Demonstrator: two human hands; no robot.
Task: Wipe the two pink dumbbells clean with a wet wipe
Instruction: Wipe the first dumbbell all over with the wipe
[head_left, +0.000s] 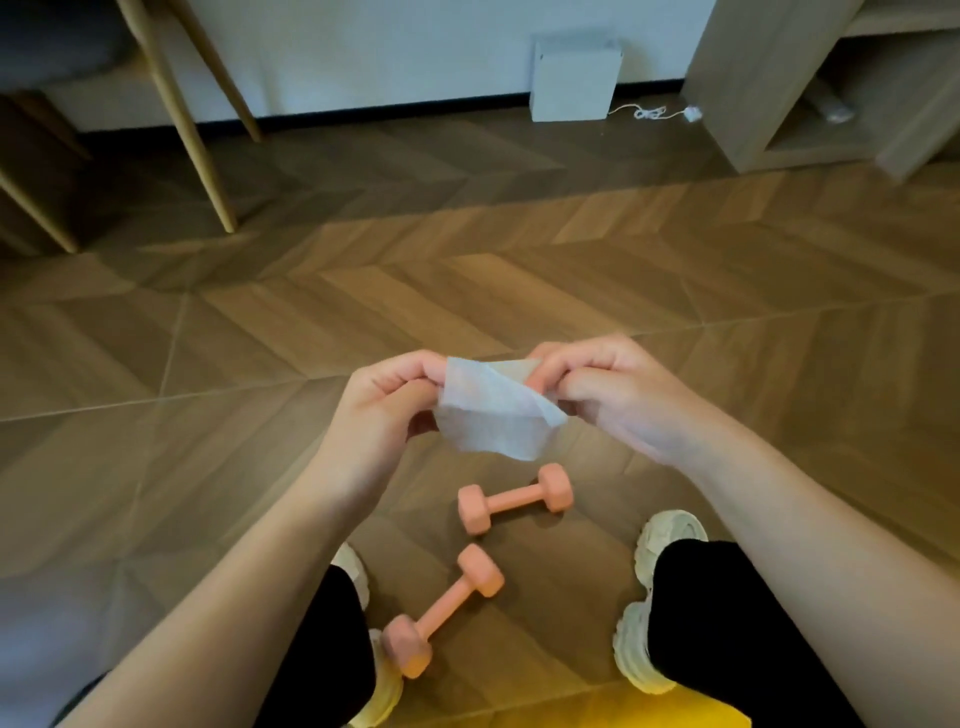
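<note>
Forearms frame the shot. Left hand (384, 410) and right hand (608, 395) each pinch a top corner of the wet wipe (493, 415), fingers curled on it. Both pink dumbbells lie on the floor (208, 415) between left shoe (387, 691) and right shoe (670, 535). Far dumbbell (514, 499) sits straight below the wipe, axis roughly left-right. Near dumbbell (441, 610) lies diagonal (left hand nearer). No readable labels.
</note>
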